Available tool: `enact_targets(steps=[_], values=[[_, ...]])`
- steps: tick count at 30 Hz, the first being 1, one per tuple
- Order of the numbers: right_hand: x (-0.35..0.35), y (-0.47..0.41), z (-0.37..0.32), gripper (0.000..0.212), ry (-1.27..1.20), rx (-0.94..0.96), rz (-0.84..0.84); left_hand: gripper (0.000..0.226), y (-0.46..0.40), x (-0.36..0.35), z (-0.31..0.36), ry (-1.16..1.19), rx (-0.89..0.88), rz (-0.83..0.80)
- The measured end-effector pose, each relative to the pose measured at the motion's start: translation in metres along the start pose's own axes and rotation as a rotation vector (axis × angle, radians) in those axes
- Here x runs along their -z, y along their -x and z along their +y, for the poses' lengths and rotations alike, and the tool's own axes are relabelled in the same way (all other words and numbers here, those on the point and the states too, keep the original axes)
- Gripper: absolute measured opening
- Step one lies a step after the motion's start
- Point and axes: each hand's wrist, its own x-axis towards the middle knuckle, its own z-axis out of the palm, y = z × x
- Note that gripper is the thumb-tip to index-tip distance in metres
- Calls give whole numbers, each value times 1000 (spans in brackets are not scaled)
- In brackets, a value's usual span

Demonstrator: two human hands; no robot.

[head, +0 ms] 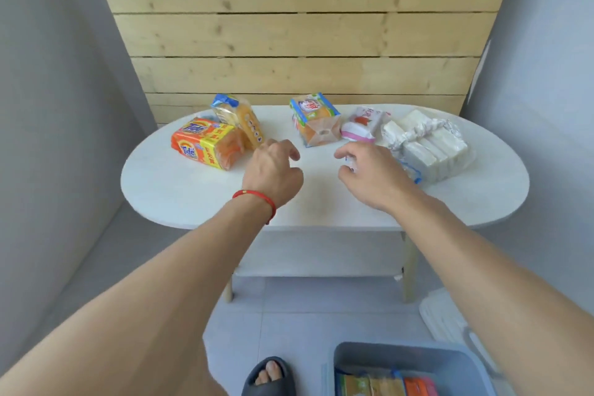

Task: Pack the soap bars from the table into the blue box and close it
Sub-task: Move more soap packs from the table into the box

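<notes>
White oval table carries the soap: past its middle, a clear-wrapped block of pale bars at the right end, an orange Tide pack at the left. The blue box sits open on the floor below the table. Both hands hover over the table's centre, left hand loosely spread and empty, right hand pinching something small, unclear what.

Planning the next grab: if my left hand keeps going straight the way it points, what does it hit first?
Probably the blue-topped soap pack leaning against the Tide soap pack; your left hand has its fingertips just short of it, though depth is hard to judge.
</notes>
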Motion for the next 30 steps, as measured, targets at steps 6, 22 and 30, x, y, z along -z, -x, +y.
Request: enact_targets(steps=[6, 22, 30], values=[[-21, -61, -23, 32, 452, -15, -39, 17, -26, 14, -34, -47, 41, 373], [-66, -108, -114, 38, -55, -7, 278, 75, -11, 28, -76, -84, 35, 308], [0, -69, -46, 61, -322, -55, -115, 105, -6, 4, -9, 269, 131, 70]])
